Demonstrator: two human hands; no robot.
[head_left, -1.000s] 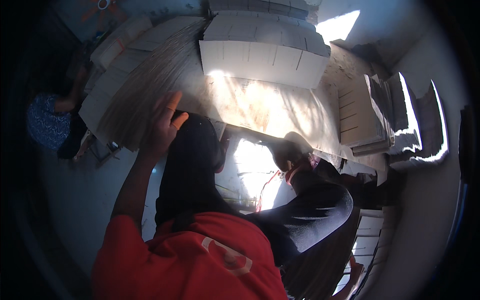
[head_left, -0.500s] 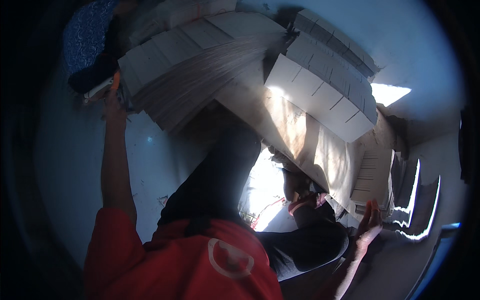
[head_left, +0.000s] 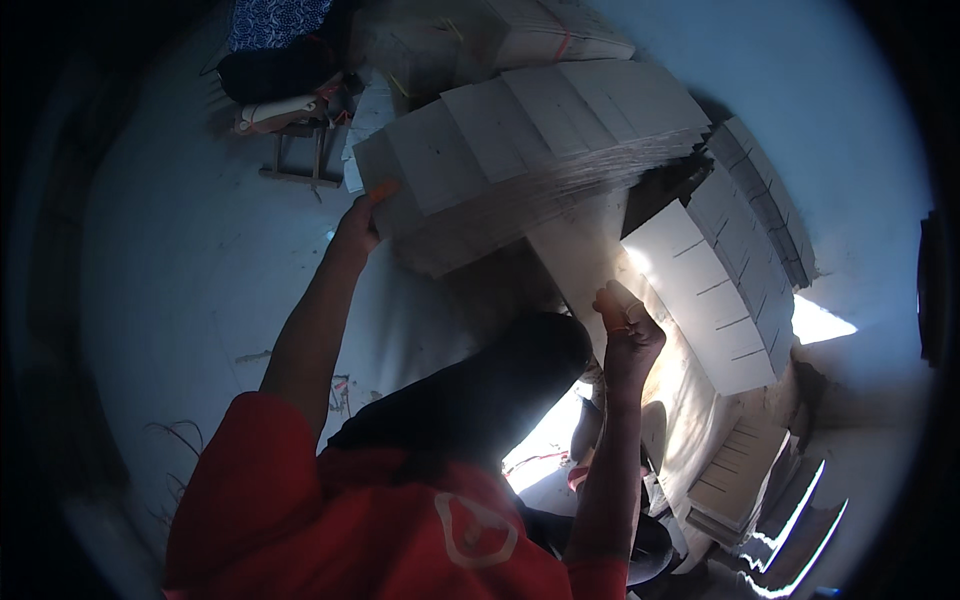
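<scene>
fingers of the left hand [head_left: 358, 222] touch the cardboard stack [head_left: 490, 135] at its left end. the right hand [head_left: 634, 332] curls by the edge of the board [head_left: 572, 255]. how closed either is, i cannot tell.

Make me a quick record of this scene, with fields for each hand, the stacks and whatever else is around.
Left hand: at the left end of a fanned stack, apparently touching it
Right hand: fingers curled, close to a slit stack; contact and grip unclear
Fanned stack: flat pale sheets, overlapping in steps
Slit stack: pale sheets with dark slits along the edge
Lower right: a smaller slit stack
Upper left: a small stool, near a person in blue patterned clothing
Lighting: dim, with bright sunlit patches
</scene>
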